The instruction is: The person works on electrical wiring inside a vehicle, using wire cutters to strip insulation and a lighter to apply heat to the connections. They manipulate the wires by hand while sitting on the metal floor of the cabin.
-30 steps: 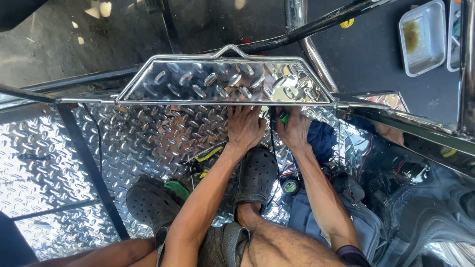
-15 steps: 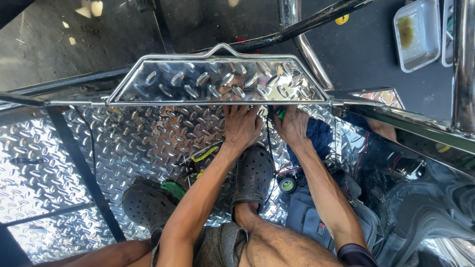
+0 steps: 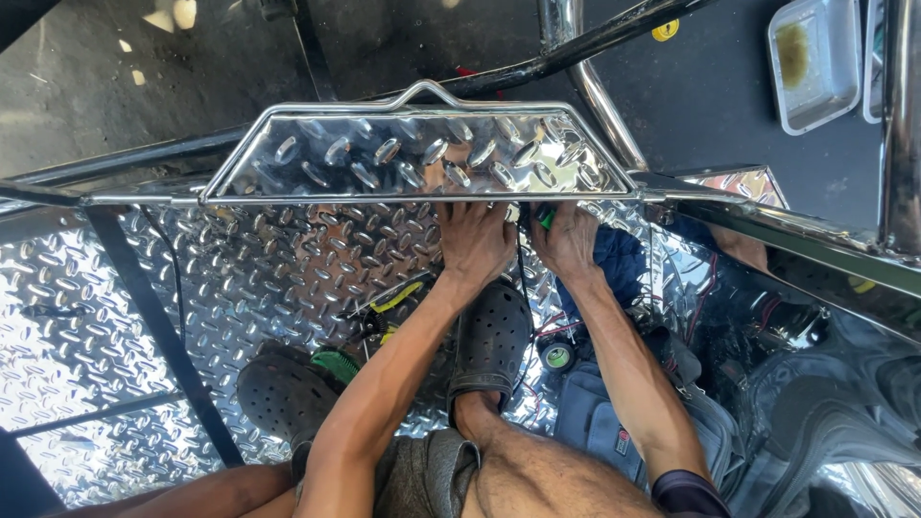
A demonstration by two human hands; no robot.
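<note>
Green-handled tool [image 3: 545, 219] clamped in right hand [image 3: 568, 242] fingers, left hand [image 3: 475, 240] fingers spread on panel [image 3: 422, 158]

Panel [image 3: 384, 153]: bright polished metal, raised tread pattern, mirror-glossy, chrome rod rim. Floor [image 3: 115, 317]: same embossed metal sheet, shiny, strong glare. Tubes [image 3: 585, 86]: smooth chrome. Clogs [image 3: 489, 331]: matt dark rubbery plastic, perforated. Tray [image 3: 815, 58]: dull grey plastic, stained. Ground [image 3: 96, 86]: rough matt concrete. Bag [image 3: 595, 422]: grey woven cloth. Tape roll [image 3: 556, 355]: glossy black.
</note>
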